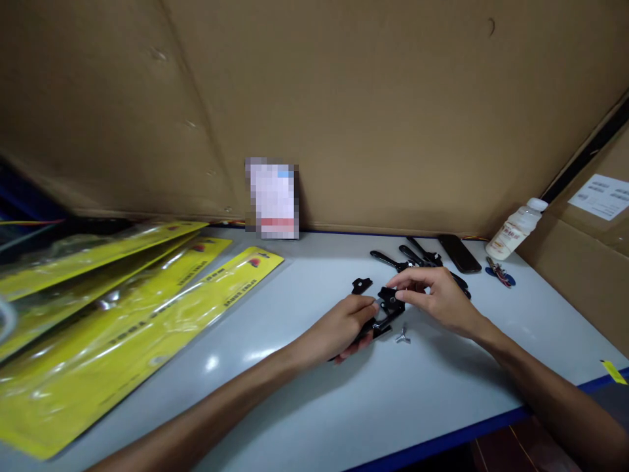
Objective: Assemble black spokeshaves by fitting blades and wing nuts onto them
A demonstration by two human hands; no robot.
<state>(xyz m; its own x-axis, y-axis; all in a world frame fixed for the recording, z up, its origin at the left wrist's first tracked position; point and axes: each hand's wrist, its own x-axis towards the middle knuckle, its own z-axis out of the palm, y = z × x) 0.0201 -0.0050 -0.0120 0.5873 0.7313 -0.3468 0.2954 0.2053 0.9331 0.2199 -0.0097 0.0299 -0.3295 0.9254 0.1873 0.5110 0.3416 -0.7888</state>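
My left hand is closed around a black spokeshave, its far handle partly hidden by the fingers. Between the thumb and fingertips of my right hand is a small black metal plate, held against the tool's body. Another black metal plate lies on the table just beyond my left hand. Several silver thumb screws sit in a little group below my right hand. Behind that hand, more black spokeshaves are laid side by side, partly covered by it.
Yellow cards in clear plastic packs spread over the left of the white table. A dark phone, a white bottle and a small bundle of cords are at the back right. A blurred upright card leans on the cardboard wall.
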